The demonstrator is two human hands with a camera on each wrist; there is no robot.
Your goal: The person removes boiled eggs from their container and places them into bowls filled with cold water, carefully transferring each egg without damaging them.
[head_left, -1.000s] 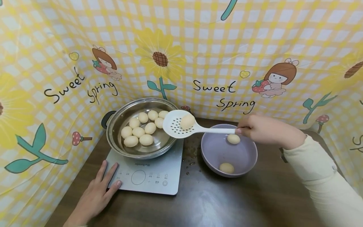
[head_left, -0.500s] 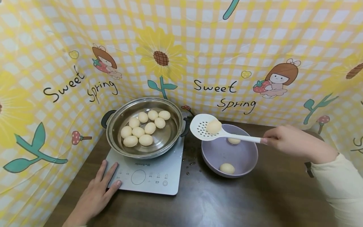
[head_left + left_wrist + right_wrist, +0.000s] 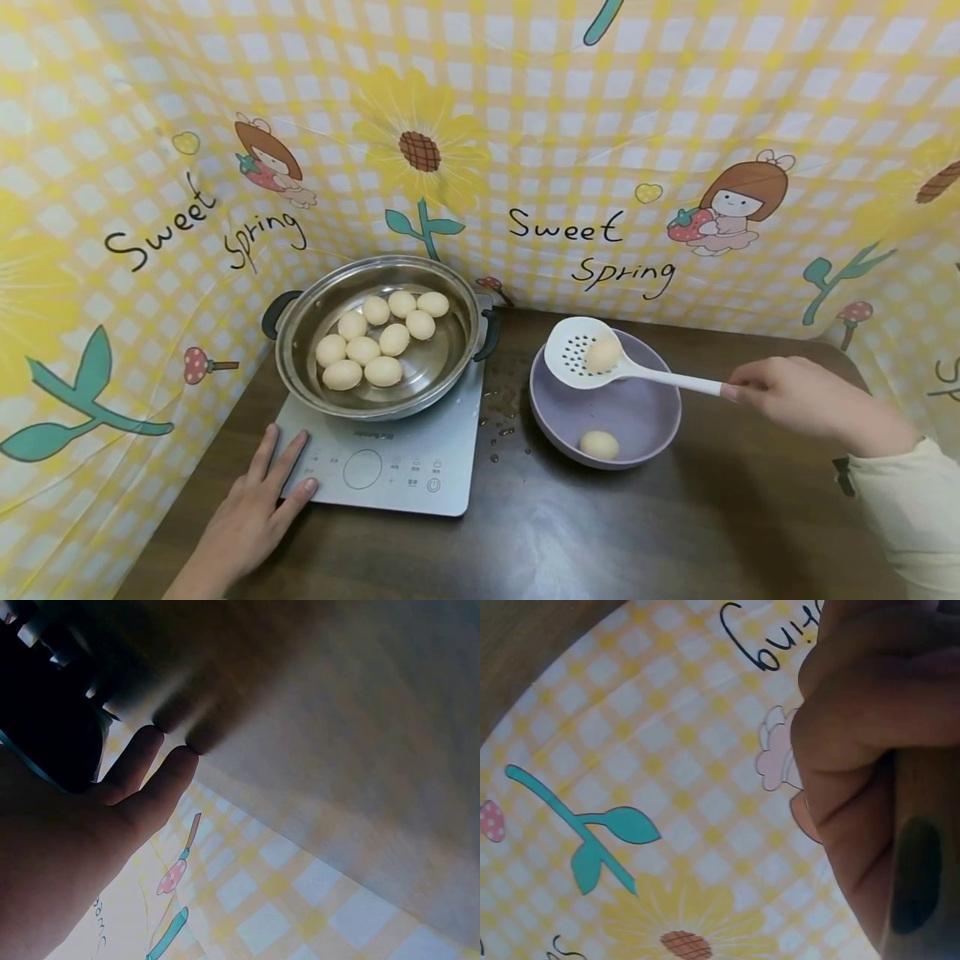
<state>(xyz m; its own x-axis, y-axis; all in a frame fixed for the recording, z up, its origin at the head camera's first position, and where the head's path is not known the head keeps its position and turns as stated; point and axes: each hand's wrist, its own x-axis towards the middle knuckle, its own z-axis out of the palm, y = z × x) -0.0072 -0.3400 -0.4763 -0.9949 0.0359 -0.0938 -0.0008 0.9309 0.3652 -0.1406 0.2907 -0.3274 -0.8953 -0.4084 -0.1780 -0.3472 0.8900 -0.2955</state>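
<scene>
My right hand (image 3: 802, 400) grips the handle end of a white slotted spoon (image 3: 573, 367). One egg (image 3: 603, 356) lies in the spoon's perforated head, above the far left part of a purple bowl (image 3: 555, 417). Inside the bowl, an egg (image 3: 599, 445) rests near the front; the spoon hides most of what lies at the back. My left hand (image 3: 243, 517) touches the left front edge of a white induction cooker (image 3: 390, 479), its fingers extended. On the cooker stands a steel pot (image 3: 442, 367) with several eggs (image 3: 363, 351) in it. In the right wrist view, curled fingers (image 3: 855, 742) show.
Water drops (image 3: 504, 431) dot the brown table (image 3: 540, 533) between cooker and bowl. A yellow checked cloth (image 3: 525, 150) stands behind and at the sides. Black pot handles (image 3: 487, 335) stick out left and right.
The right hand has carried the spoon and its egg rightward from over the pot's right rim to over the purple bowl. My left hand stays on the cooker's edge.
</scene>
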